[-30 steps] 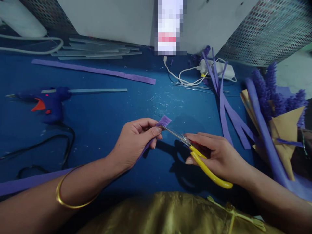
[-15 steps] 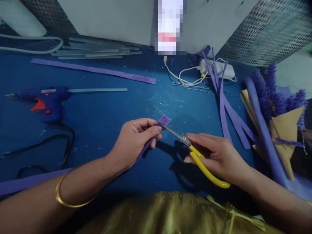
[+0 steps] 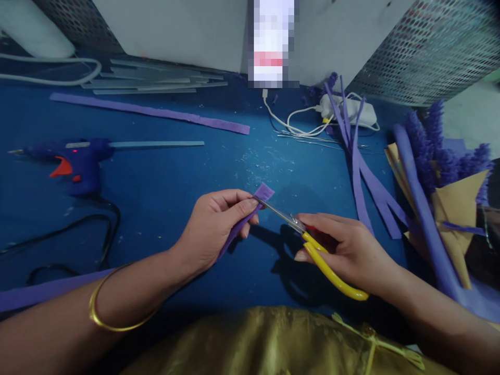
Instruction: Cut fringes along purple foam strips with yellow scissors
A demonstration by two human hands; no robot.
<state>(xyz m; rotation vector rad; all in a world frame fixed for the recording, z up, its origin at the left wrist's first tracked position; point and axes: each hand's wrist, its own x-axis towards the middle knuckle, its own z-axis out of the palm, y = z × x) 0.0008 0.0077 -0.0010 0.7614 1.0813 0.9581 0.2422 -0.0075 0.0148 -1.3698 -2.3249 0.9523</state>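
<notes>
Surface: blue table, flecked with pale scraps, with a glue gun lying at the far left.
Left hand: pinches a purple foam strip between thumb and fingers — held just above the table.
Right hand: closed around yellow-handled scissors, blade tips at the strip's end.
Progress: only the strip's tip looks snipped — most of its length, trailing under the left forearm, appears uncut.
Waiting: more purple strips lie to the right.

Looks like a small craft workshop, a bench for handmade flowers. Blue-covered worktable flecked with glue crumbs and offcuts. Corded hot glue gun lying at the left with its red light on, spare glue sticks stacked by the back wall. Purple foam strips fanned out at the right, beside fringed purple flower spikes wrapped in tan paper. Perforated metal mesh panels closing off the back.
</notes>
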